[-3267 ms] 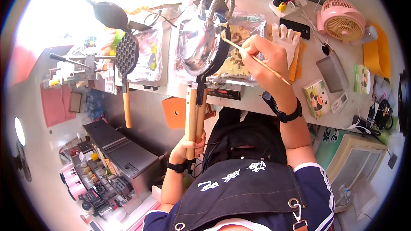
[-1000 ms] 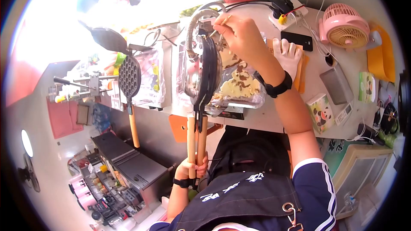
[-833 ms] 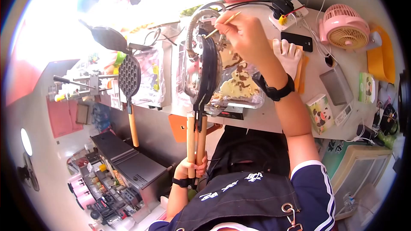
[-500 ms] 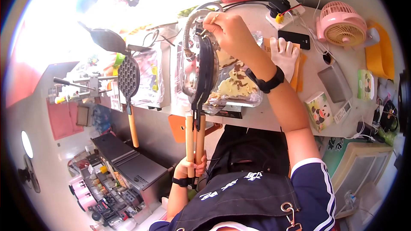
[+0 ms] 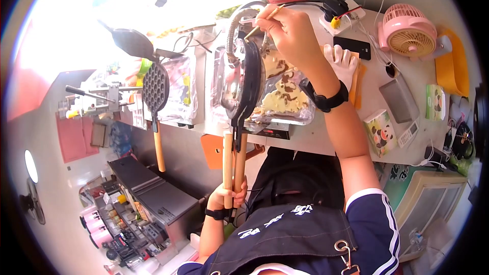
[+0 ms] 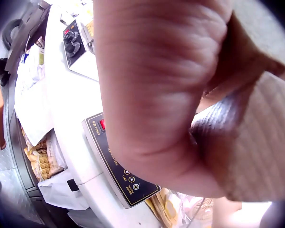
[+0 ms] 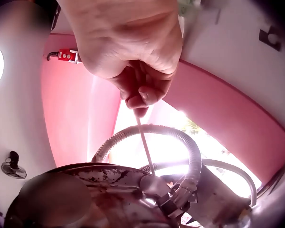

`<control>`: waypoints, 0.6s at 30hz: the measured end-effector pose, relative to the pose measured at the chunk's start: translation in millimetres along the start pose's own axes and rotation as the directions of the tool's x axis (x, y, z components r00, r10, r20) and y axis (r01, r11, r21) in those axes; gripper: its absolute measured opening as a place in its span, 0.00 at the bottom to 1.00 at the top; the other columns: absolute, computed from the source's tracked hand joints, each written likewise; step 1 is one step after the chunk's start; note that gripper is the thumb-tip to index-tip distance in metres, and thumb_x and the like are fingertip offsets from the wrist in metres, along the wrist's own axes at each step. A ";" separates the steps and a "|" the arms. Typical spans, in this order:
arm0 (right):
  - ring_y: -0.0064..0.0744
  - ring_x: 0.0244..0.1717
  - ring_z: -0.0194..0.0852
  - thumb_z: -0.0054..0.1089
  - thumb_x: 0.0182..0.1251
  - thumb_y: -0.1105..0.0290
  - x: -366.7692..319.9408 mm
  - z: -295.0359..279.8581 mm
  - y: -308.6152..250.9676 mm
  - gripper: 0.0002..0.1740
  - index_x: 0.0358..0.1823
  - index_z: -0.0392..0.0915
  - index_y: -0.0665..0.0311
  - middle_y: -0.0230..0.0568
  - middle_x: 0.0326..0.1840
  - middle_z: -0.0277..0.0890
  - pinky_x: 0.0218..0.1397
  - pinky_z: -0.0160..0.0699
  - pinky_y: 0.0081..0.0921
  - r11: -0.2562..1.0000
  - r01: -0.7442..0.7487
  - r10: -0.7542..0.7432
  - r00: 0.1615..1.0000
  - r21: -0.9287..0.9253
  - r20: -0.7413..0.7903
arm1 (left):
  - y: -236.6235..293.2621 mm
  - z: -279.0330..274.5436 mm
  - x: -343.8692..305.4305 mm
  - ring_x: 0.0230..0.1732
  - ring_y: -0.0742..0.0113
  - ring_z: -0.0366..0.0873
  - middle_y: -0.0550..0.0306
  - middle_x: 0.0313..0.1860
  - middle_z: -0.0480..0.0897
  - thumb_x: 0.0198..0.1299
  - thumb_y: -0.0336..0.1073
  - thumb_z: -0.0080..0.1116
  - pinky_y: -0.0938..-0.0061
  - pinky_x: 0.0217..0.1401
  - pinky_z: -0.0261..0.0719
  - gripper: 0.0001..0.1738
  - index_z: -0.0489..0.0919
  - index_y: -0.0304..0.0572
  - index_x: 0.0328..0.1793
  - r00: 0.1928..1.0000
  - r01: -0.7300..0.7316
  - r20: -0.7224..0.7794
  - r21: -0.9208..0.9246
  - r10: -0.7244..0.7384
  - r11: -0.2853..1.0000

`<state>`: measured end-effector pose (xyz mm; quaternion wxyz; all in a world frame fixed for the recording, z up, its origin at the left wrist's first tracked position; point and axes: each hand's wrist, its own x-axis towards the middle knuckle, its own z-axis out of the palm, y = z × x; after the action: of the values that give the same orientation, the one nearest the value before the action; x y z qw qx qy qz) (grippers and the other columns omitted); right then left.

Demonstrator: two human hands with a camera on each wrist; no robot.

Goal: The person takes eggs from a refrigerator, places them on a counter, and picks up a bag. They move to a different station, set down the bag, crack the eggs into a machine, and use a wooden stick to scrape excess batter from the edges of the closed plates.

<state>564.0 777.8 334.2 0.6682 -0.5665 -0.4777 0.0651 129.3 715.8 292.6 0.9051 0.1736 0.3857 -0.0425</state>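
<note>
A round black waffle iron (image 5: 245,81) with a shiny cover stands tilted on its edge over the counter, its two plates together. My left hand (image 5: 226,197) grips its paired wooden handles (image 5: 227,163); in the left wrist view the fingers wrap around the wood. Up at the iron's far end, my right hand (image 5: 293,33) pinches a thin wooden stick (image 5: 251,32) between thumb and fingers. The stick points down to the iron's rim beside the metal hoses (image 7: 192,159) in the right wrist view.
A tray (image 5: 300,121) with pale, brown-marked batter scraps lies right of the iron. A second waffle iron (image 5: 155,87) stands open at left. A white glove (image 5: 340,63), phone (image 5: 352,48) and pink fan (image 5: 409,30) occupy the right. Below the iron sits a control box (image 6: 121,161).
The waffle iron has turned from its broad side onto its edge. My right hand has moved from over the tray to the iron's far end; recently the stick shifts slightly around the rim.
</note>
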 end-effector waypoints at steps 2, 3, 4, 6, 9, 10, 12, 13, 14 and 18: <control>0.45 0.24 0.75 0.61 0.64 0.75 -2.0 0.5 -1.5 0.04 0.32 0.77 0.68 0.48 0.26 0.78 0.31 0.71 0.32 0.998 -0.021 0.020 1.000 0.053 0.013 | 1.1 -0.1 -0.1 0.22 0.71 0.63 0.59 0.24 0.68 0.41 0.31 0.61 0.78 0.24 0.63 0.22 0.67 0.39 0.44 1.000 -0.008 0.004 -0.010 0.008 1.000; 0.45 0.24 0.75 0.61 0.64 0.75 -3.7 6.0 6.2 0.04 0.32 0.77 0.68 0.48 0.26 0.78 0.31 0.71 0.32 0.998 -0.019 0.018 1.000 0.056 0.017 | 1.5 2.9 0.4 0.21 0.71 0.64 0.59 0.23 0.68 0.40 0.32 0.61 0.77 0.24 0.65 0.22 0.67 0.38 0.43 1.000 -0.020 -0.021 0.020 0.021 1.000; 0.46 0.25 0.75 0.61 0.64 0.75 -6.4 14.8 17.3 0.04 0.32 0.77 0.68 0.49 0.26 0.78 0.31 0.71 0.32 0.999 0.037 -0.037 0.999 0.002 -0.004 | 0.2 6.0 -0.4 0.21 0.71 0.64 0.59 0.23 0.68 0.39 0.33 0.61 0.76 0.24 0.66 0.22 0.67 0.38 0.42 0.998 -0.030 -0.047 0.048 0.033 0.998; 0.47 0.25 0.76 0.61 0.63 0.74 -9.6 16.7 25.4 0.04 0.32 0.77 0.68 0.49 0.26 0.78 0.31 0.71 0.33 0.994 0.095 -0.096 0.995 -0.058 -0.029 | 0.7 11.4 -0.5 0.21 0.71 0.64 0.59 0.22 0.68 0.39 0.33 0.61 0.76 0.24 0.66 0.22 0.67 0.38 0.42 0.998 -0.026 -0.060 0.069 0.030 0.997; 0.39 0.26 0.77 0.60 0.65 0.75 -11.4 3.2 4.2 0.04 0.35 0.80 0.69 0.46 0.27 0.80 0.31 0.72 0.28 0.998 -0.054 0.053 0.998 -0.026 -0.026 | 4.8 8.8 2.0 0.21 0.71 0.64 0.59 0.22 0.68 0.39 0.33 0.61 0.77 0.24 0.66 0.23 0.67 0.38 0.42 0.997 -0.029 -0.070 0.105 0.036 0.994; 0.39 0.26 0.77 0.60 0.65 0.75 -12.5 6.5 5.8 0.04 0.35 0.80 0.69 0.46 0.27 0.80 0.31 0.72 0.28 0.998 -0.060 0.060 0.998 -0.022 -0.018 | 1.9 9.0 0.9 0.21 0.71 0.64 0.59 0.22 0.68 0.38 0.34 0.62 0.77 0.24 0.66 0.23 0.67 0.38 0.42 0.997 -0.031 -0.074 0.112 0.039 0.993; 0.34 0.23 0.73 0.60 0.64 0.75 -7.7 14.0 15.7 0.04 0.35 0.80 0.68 0.45 0.23 0.78 0.29 0.69 0.26 0.998 0.055 -0.055 0.998 -0.014 -0.008 | 0.5 8.1 0.4 0.21 0.71 0.64 0.59 0.22 0.68 0.39 0.33 0.62 0.77 0.24 0.66 0.23 0.67 0.37 0.42 0.995 -0.045 -0.083 0.113 0.055 0.993; 0.32 0.21 0.70 0.60 0.65 0.76 -4.4 16.5 19.2 0.03 0.35 0.80 0.68 0.44 0.22 0.76 0.29 0.67 0.25 0.999 0.030 -0.030 0.999 -0.022 0.015 | 1.1 4.6 0.5 0.22 0.71 0.65 0.59 0.23 0.68 0.40 0.33 0.61 0.77 0.25 0.66 0.23 0.67 0.38 0.43 0.998 -0.032 -0.058 0.108 0.038 0.994; 0.32 0.21 0.70 0.60 0.65 0.76 -2.9 13.8 22.4 0.03 0.35 0.80 0.68 0.44 0.22 0.76 0.29 0.67 0.25 0.999 0.032 -0.032 0.999 -0.024 0.013 | 1.3 2.5 0.2 0.23 0.71 0.65 0.60 0.24 0.68 0.41 0.34 0.61 0.77 0.26 0.66 0.23 0.67 0.38 0.45 0.999 -0.018 -0.033 0.104 0.022 0.994; 0.31 0.20 0.68 0.60 0.65 0.75 1.6 0.8 12.9 0.04 0.34 0.80 0.69 0.44 0.22 0.75 0.28 0.65 0.26 0.999 -0.029 0.029 0.999 0.030 -0.018 | 0.5 1.8 0.9 0.23 0.71 0.65 0.60 0.24 0.68 0.41 0.34 0.61 0.77 0.26 0.66 0.23 0.68 0.38 0.45 0.999 -0.042 -0.016 0.096 0.043 0.995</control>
<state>570.2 783.8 324.5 0.6799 -0.5640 -0.4623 0.0766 131.3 715.8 293.3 0.8929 0.2251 0.3878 -0.0400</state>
